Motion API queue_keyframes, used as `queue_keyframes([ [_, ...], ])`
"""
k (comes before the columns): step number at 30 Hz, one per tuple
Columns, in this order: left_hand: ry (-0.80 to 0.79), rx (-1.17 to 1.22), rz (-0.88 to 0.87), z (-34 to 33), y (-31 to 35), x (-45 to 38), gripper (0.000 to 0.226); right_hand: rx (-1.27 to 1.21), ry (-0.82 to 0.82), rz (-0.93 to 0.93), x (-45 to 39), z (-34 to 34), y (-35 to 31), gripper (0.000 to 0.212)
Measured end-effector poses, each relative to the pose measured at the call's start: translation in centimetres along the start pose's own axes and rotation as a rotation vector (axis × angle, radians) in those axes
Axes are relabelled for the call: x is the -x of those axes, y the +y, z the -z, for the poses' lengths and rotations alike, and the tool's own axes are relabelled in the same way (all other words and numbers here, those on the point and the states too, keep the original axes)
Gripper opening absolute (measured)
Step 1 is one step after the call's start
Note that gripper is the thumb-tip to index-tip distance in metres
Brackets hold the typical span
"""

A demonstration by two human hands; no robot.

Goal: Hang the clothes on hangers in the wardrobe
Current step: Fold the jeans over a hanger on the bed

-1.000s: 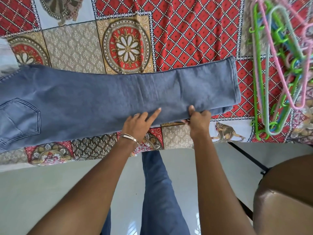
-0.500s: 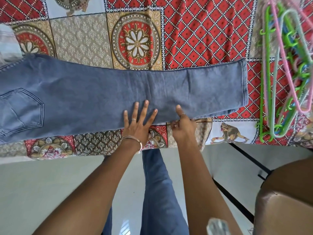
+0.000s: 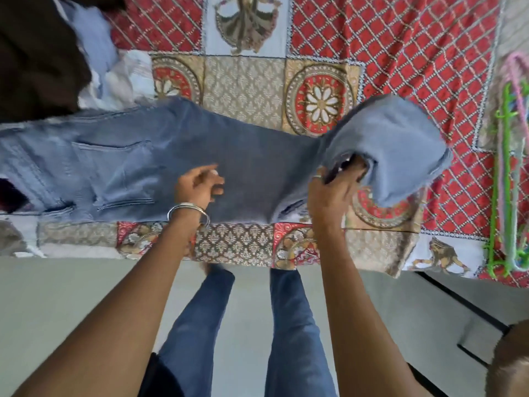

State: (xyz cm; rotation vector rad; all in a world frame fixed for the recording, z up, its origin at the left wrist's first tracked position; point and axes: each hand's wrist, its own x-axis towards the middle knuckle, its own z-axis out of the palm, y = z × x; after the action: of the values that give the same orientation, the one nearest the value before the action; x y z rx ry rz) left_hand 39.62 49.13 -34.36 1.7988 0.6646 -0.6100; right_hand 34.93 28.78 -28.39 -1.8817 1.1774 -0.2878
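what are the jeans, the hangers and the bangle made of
Jeans: denim, likely cotton, faded matte grey-blue; stitched pocket and seams show, and the leg folds softly in the right hand.
Hangers: probably plastic; thin green and pink rods with moulded hooks.
Bangle on the left wrist: looks like metal, silvery with a bright sheen.

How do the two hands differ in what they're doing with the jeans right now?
The right hand grips the leg end of the jeans and lifts it, folding it over; the left hand holds nothing, fingers loosely curled over the flat middle. The left wrist wears a bangle; the right is bare. Both are at the jeans.
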Motion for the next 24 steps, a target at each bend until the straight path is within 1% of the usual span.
queue_keyframes([
  [1,0.015,0.082,0.032,4.2,0.0,-0.5,0.014,0.067,0.0,0.199,3.1,-2.2,-2.5,0.029],
  [2,0.012,0.181,0.072,7.1,-0.1,-1.0,0.016,0.172,-0.047,0.402,5.7,-3.8,-3.7,0.021],
  [3,-0.015,0.266,0.141,8.1,-0.3,-1.2,0.023,0.319,-0.1,0.583,7.2,-4.4,-3.5,0.022],
  [4,-0.013,0.379,0.18,12.4,-0.2,-1.4,0.035,0.429,-0.209,0.755,10.9,-7.3,-4.2,0.029],
  [5,-0.027,0.487,0.192,15.7,-0.9,-1.5,0.046,0.525,-0.328,0.863,13.9,-9.5,-3.9,0.04],
  [6,-0.029,0.616,0.184,19.8,-1.5,-1.6,0.052,0.589,-0.431,0.947,17.3,-12.5,-3.8,0.048],
  [7,-0.025,0.689,0.175,22.7,-2.4,-1.7,0.052,0.676,-0.6,0.97,19.4,-14.6,-3.5,0.055],
  [8,-0.02,0.731,0.21,23.5,-3.0,-1.3,0.051,0.791,-0.694,0.981,19.9,-15.5,-2.1,0.062],
  [9,0.024,0.773,0.234,26.8,-3.8,-1.3,0.05,0.858,-0.781,1.038,21.8,-18.1,-1.7,0.067],
  [10,0.058,0.788,0.25,28.5,-4.3,-1.4,0.046,0.902,-0.851,1.056,22.4,-19.3,-0.8,0.07],
  [11,0.098,0.794,0.258,30.7,-5.0,-1.9,0.044,0.93,-0.9,1.031,23.1,-20.8,-0.7,0.073],
  [12,0.106,0.818,0.252,31.7,-5.0,-2.3,0.047,0.933,-0.889,1.025,23.3,-21.7,-0.6,0.078],
  [13,0.105,0.855,0.244,31.2,-4.5,-2.5,0.052,0.943,-0.853,0.996,22.3,-21.3,-0.5,0.082],
  [14,0.093,0.91,0.239,32.8,-4.6,-2.7,0.061,0.961,-0.88,0.952,23.0,-22.1,-0.9,0.085],
  [15,0.085,0.954,0.236,34.1,-4.6,-3.0,0.074,0.964,-0.926,0.888,23.1,-22.6,-1.1,0.085],
  [16,0.067,1.0,0.248,34.9,-4.6,-3.0,0.089,0.985,-0.953,0.818,22.9,-22.5,-1.5,0.081],
  [17,0.059,1.016,0.264,35.6,-4.9,-3.0,0.102,0.969,-0.96,0.716,22.4,-22.1,-1.9,0.073],
  [18,0.018,1.01,0.271,35.8,-4.8,-3.2,0.107,0.92,-0.919,0.608,21.4,-21.5,-1.9,0.064],
  [20,-0.029,0.966,0.274,37.2,-4.3,-2.9,0.101,0.836,-0.76,0.447,19.6,-20.5,-2.8,0.055],
  [21,-0.037,0.891,0.246,38.0,-4.1,-2.8,0.096,0.807,-0.658,0.396,18.7,-19.9,-3.0,0.054],
  [23,-0.025,0.675,0.131,39.1,-3.4,-2.6,0.086,0.779,-0.486,0.319,16.7,-18.9,-3.4,0.059],
  [24,0.001,0.554,0.071,39.5,-3.1,-2.6,0.074,0.773,-0.417,0.281,16.1,-18.5,-3.7,0.064],
])
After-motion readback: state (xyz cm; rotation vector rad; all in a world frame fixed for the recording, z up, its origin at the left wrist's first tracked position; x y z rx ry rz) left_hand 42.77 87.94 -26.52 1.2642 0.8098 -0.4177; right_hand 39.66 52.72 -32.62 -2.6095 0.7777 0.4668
